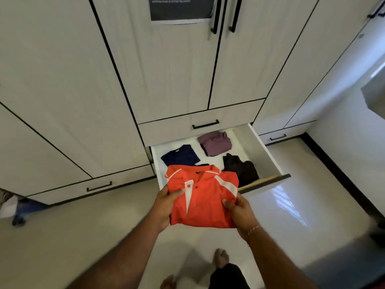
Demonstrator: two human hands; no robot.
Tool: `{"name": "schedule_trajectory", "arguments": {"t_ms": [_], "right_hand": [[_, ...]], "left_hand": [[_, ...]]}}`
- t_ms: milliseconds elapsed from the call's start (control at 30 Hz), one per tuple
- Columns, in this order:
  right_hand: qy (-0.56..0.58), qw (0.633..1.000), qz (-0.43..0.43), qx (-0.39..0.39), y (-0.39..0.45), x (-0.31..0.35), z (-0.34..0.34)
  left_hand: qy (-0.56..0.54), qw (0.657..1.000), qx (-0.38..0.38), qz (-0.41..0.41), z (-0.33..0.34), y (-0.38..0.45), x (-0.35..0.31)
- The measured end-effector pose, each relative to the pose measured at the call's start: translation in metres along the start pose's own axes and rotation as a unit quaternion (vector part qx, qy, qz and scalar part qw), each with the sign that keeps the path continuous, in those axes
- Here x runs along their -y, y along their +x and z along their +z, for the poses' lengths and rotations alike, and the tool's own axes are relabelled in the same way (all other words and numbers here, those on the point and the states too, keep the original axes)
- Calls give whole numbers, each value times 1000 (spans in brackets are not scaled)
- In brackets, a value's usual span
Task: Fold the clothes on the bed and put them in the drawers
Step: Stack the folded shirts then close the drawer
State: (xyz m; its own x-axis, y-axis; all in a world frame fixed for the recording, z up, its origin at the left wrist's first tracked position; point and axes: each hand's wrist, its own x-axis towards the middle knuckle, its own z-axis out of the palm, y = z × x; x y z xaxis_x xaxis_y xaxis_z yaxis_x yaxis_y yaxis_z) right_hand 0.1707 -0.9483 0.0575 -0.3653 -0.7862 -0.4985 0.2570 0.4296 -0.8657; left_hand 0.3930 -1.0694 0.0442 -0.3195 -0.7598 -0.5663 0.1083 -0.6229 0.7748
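Folded orange polo shirt (pixel 205 202), white trim at collar and placket: held above the front edge of the open drawer (pixel 263 150), collar toward the wardrobe. Left hand (pixel 165 207) was curled round the shirt's left edge, thumb laid on top. Right hand (pixel 239 213) was curled round the right edge, thumb pressed on the cloth.

Drawer contents, folded: navy shirt (pixel 180 154) at the back left corner; mauve shirt (pixel 215 142) at the back right; black garment (pixel 241 168) at the front right, just beside the orange shirt.

Wardrobe doors (pixel 166 69) above were closed. Bare feet (pixel 220 257) were seen on the glossy floor (pixel 291 205).
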Motion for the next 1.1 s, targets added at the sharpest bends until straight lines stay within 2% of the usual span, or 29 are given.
{"name": "schedule_trajectory", "arguments": {"t_ms": [167,233,300,433,500,633,733,800,967,1033,1100], "right_hand": [[-59,998,14,26,68,17,-33],[-82,995,30,40,103,21,-50],[-102,990,47,85,145,28,-66],[-245,950,48,188,226,40,-71],[-291,932,60,205,265,38,-61],[-327,930,54,160,336,27,-29],[-337,931,29,135,400,-1,-2],[-340,931,20,133,446,-28,20],[-345,927,-23,143,535,-72,65],[-336,932,-42,128,566,-84,77],[-369,922,-67,97,586,-90,75]], "left_hand": [[-3,998,-48,-41,37,55,7],[36,994,-90,-42,54,80,12],[83,988,-129,-27,69,108,18],[185,965,-183,-12,79,167,25],[202,955,-217,-8,76,197,27],[204,941,-270,-16,61,255,30],[204,940,-271,-27,34,317,34],[211,938,-273,-31,10,364,45],[236,910,-341,-12,-31,457,66],[203,915,-349,-12,-40,485,70],[207,908,-364,-18,-43,496,78]]}}
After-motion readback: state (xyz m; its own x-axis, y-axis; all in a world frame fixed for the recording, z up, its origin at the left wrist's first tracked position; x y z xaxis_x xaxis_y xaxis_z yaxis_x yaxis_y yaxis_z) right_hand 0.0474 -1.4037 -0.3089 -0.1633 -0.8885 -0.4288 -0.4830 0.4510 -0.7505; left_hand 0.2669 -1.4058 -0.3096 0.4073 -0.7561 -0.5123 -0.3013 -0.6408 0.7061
